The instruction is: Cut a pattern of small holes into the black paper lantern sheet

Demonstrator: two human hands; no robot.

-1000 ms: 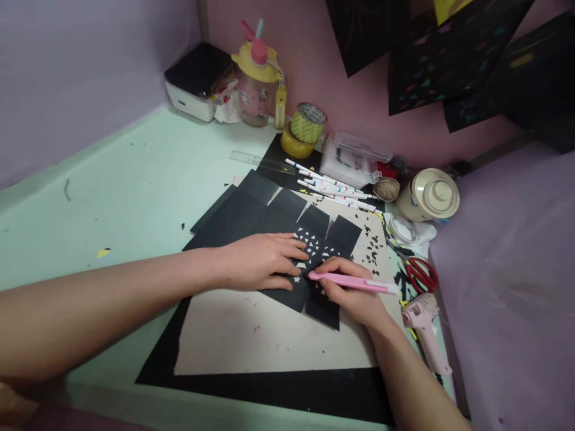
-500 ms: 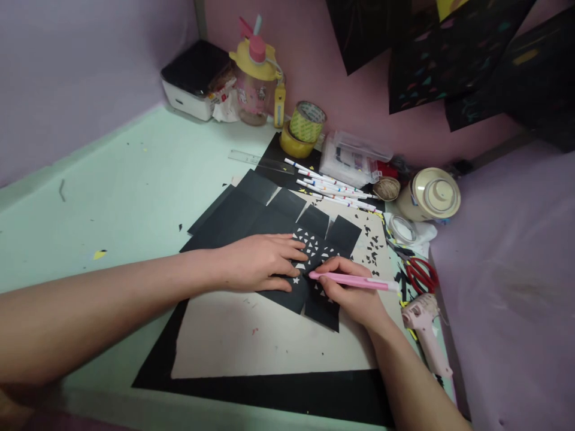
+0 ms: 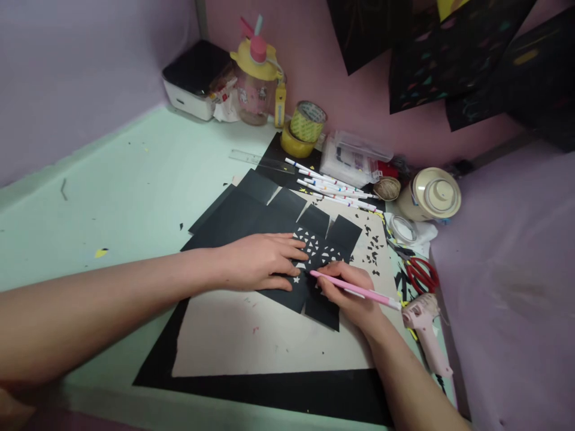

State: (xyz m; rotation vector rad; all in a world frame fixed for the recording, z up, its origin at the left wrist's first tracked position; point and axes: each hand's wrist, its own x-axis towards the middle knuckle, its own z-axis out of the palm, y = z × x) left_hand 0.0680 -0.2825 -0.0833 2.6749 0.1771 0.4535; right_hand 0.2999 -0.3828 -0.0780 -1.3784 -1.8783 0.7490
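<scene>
A black paper sheet [image 3: 251, 218] with small cut-out triangles and stars lies on a beige cutting board [image 3: 269, 335]. My left hand [image 3: 258, 260] lies flat on the black paper with fingers stretched out, pressing it down beside the cut-outs. My right hand [image 3: 354, 296] is closed round a pink craft knife [image 3: 354, 289], whose tip touches the black paper just right of my left fingertips.
Several white markers [image 3: 332, 187], a clear ruler [image 3: 254, 160], yellow tape rolls [image 3: 305, 127], a plastic box [image 3: 354, 158], a twine ball [image 3: 386, 188] and a round container [image 3: 431, 194] crowd the back. Red scissors [image 3: 422, 274] and a glue gun [image 3: 424, 329] lie right. Black scraps [image 3: 371, 245] litter the board.
My right hand has tilted the pink knife, its rear end dropping lower to the right while the tip stays on the paper. My left hand has not moved.
</scene>
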